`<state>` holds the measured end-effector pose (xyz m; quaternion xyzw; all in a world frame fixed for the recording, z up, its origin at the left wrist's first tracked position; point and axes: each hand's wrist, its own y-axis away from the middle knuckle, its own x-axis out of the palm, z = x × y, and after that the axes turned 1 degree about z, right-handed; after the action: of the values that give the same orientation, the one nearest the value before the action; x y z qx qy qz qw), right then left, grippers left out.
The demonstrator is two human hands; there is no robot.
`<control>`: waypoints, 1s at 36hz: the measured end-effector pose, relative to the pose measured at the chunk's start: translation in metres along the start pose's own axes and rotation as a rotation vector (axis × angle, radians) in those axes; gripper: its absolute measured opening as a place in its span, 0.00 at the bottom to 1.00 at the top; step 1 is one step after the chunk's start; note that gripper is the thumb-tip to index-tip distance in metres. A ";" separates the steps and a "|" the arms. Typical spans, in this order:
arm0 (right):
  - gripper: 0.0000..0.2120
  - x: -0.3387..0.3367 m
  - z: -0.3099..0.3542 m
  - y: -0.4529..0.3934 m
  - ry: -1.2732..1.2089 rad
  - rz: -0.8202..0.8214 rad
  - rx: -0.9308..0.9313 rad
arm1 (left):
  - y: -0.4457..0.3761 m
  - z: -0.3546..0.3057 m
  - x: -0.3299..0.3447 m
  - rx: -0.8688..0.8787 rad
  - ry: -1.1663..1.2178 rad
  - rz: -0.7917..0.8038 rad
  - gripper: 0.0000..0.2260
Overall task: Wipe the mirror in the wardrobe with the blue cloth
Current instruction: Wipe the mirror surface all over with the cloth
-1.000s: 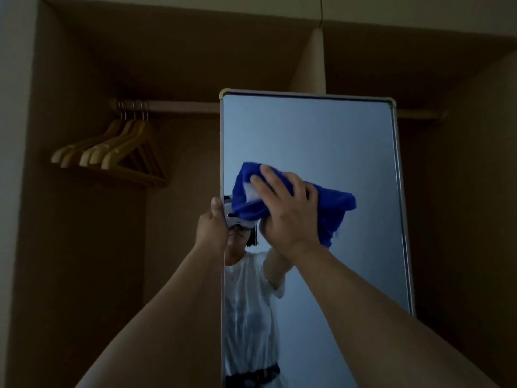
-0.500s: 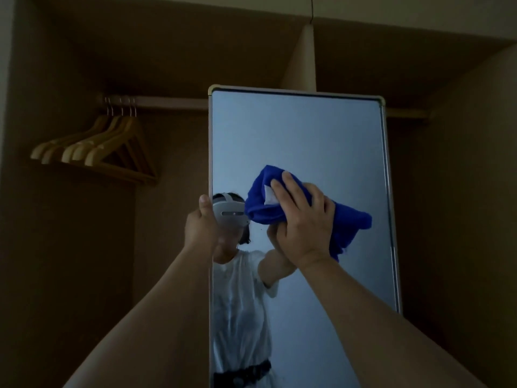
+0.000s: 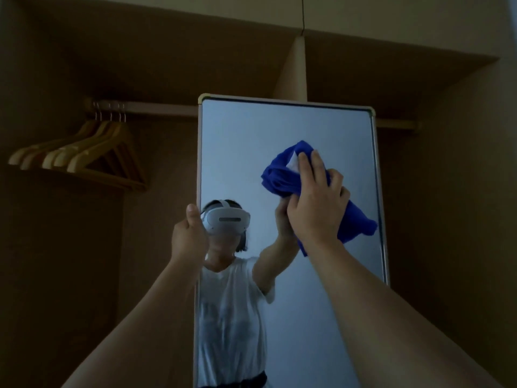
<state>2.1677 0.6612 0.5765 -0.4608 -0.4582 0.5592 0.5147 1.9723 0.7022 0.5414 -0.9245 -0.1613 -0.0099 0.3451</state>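
Observation:
A tall mirror with a pale frame stands upright in the dark wooden wardrobe. My right hand presses a bunched blue cloth against the glass in the mirror's upper right part, fingers spread over the cloth. One end of the cloth hangs down to the right near the frame's right edge. My left hand grips the mirror's left edge at mid height, thumb up on the front. The glass reflects a person in a white shirt with a headset.
Several wooden hangers hang on the rail at the upper left. A vertical divider panel rises behind the mirror's top. Wardrobe walls close in on both sides.
My right hand has slid the blue cloth to the right across the glass, from the left middle toward the right edge. My left hand keeps its hold on the left edge.

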 end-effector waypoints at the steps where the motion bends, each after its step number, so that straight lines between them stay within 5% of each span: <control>1: 0.33 0.001 -0.004 0.012 -0.013 -0.006 0.001 | 0.000 0.000 0.000 0.010 -0.007 -0.009 0.27; 9: 0.33 -0.001 -0.029 0.017 -0.034 -0.006 0.007 | -0.001 0.003 -0.001 0.027 -0.033 -0.039 0.29; 21: 0.32 -0.017 -0.063 -0.085 0.000 0.116 0.369 | 0.003 0.000 -0.001 0.027 -0.036 -0.017 0.29; 36: 0.35 -0.002 -0.081 0.008 0.018 0.016 0.397 | 0.007 -0.005 0.000 0.042 -0.047 -0.073 0.26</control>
<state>2.2464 0.6615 0.5561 -0.3590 -0.3306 0.6386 0.5950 1.9748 0.6939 0.5406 -0.9106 -0.2029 0.0025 0.3600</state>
